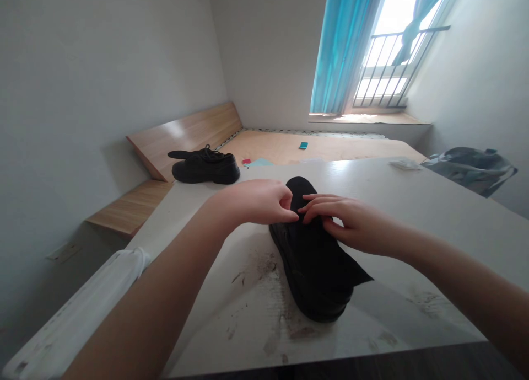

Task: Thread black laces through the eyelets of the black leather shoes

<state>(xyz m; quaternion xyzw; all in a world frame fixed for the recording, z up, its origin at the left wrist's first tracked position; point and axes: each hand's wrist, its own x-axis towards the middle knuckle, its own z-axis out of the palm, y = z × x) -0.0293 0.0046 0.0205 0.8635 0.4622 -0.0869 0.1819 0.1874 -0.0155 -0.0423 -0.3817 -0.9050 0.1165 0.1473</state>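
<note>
Pale walls [103, 54] and daylight surround a white table [438, 214] with dirt smudges on its near half. At the near left, beside the forearm, lies a folded white bundle [95, 308]; farther back leans a wooden board [190, 132]. Next, near the table's far left edge, sits a black laced shoe [202, 170], with a flat dark piece jutting leftward from its top.

The left hand [264, 201] comes in low over the second shoe, fingers curled and thumb stretched towards the dark top; whether it pinches anything is hidden. That second black shoe [290, 267] rests on its sole mid-table, slanting from far left to near right. Its rounded far end [301, 186] shows beyond the fingers, and a pointed flap [360, 272] sticks out over its near right side. Black on black, the layers are hard to separate, so working by feel seems wise.

The right hand [351, 220] has its fingers loosely spread, tips on the dark top, thumb set apart below. Light, even contact from both sides should keep the shoe from skidding; one-sided pressure could roll it. The projecting corner probably deserves watching, lest it catch or crease.

Farther right, a greyish translucent bag [471, 165] slumps beyond the table's edge.
</note>
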